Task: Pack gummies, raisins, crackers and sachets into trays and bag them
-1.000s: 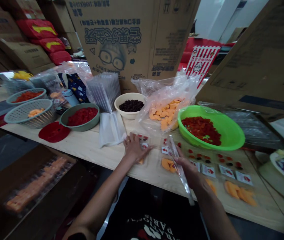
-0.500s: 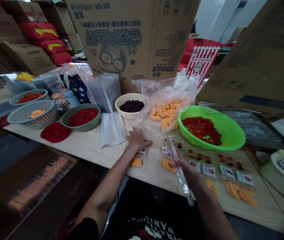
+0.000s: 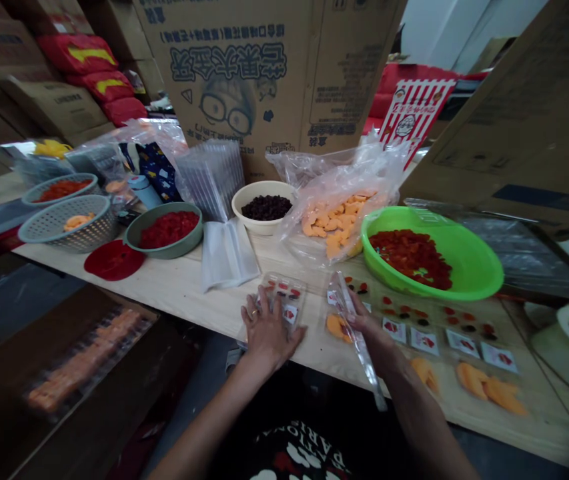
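Note:
My left hand (image 3: 268,332) lies with fingers spread over a clear tray (image 3: 295,288) near the table's front edge, covering its lower part. Red and dark pieces and a small white packet (image 3: 290,313) show in that tray. In my right hand (image 3: 371,330) is a clear plastic lid (image 3: 359,353), held tilted above another tray. Orange pieces (image 3: 338,327) lie in the tray beneath it. Farther right, more trays hold small red and dark pieces, white packets (image 3: 424,341) and orange pieces (image 3: 489,388).
Behind the trays stand a green basin (image 3: 474,267), a bag of orange pieces (image 3: 334,223) and a cream bowl (image 3: 244,217). White sleeves (image 3: 227,257), a grey-green bowl (image 3: 184,248) and a red lid (image 3: 113,260) sit left. A large carton (image 3: 294,87) rises behind.
My left hand has moved down toward the table's front edge and lies flatter, uncovering the upper part of its tray. My right hand still holds the lid in nearly the same place.

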A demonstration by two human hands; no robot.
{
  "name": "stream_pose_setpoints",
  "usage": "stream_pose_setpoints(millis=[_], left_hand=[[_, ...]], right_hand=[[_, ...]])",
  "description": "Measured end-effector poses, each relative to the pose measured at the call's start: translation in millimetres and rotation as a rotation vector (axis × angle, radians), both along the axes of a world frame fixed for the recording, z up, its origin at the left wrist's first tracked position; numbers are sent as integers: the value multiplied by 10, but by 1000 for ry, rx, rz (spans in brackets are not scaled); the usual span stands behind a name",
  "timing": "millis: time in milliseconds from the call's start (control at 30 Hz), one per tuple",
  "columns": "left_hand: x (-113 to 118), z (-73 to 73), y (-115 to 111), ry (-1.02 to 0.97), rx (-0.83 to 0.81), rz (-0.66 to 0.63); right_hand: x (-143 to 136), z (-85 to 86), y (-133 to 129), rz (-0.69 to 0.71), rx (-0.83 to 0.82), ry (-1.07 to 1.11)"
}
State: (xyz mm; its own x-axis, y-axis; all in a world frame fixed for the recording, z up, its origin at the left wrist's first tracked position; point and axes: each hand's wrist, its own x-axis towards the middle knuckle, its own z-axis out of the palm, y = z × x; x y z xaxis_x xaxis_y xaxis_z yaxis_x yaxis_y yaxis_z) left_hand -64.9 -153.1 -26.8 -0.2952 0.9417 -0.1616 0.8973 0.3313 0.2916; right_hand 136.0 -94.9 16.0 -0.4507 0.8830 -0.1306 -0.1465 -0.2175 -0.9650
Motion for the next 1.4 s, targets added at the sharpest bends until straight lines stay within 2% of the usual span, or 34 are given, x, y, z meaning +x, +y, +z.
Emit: stream_pose_setpoints(millis=[100,167,233,267,333,433,467,533,667,933,1000,1100,1200,1267,1400], left_hand=[[-60,-45,11,19,30,11],[-150,20,137,-2,60,58],[-196,150,277,-150,169,90],[-178,225,327,-316,240,82],[-49,361,357,-846,321,38],[272,462,266,-1716,222,95],[371,469,225,-1901,177,153],[511,461,160,-2086,131,262],[582,457,125,-2133,90,316],[637,539,97,-2052,138,288],[641,544,87,-1990,159,260],[617,557,69,-1914,167,181],[600,578,61,-1986,111,102],[618,583,69,-2078,90,87],[711,557,103,-2137,107,189]], right_hand=[[-76,34,18,-25,-29,15],[-143,46,35,-56,-23,13],[-213,45,36,-71,12,24],[-245,41,25,-73,47,26],[-297,26,-23,-71,138,-2],[-339,-6,-147,-51,212,-41],[-343,-19,-192,-45,200,-28],[-336,-46,-269,-42,141,14],[-287,-80,-338,-69,41,26],[-262,-47,-351,-96,39,28],[-256,-40,-336,-99,58,17],[-221,-47,-260,-95,178,-27],[-163,-51,-167,-114,297,-97],[-130,-25,-150,-110,294,-95],[-100,88,-238,-78,203,-22]])
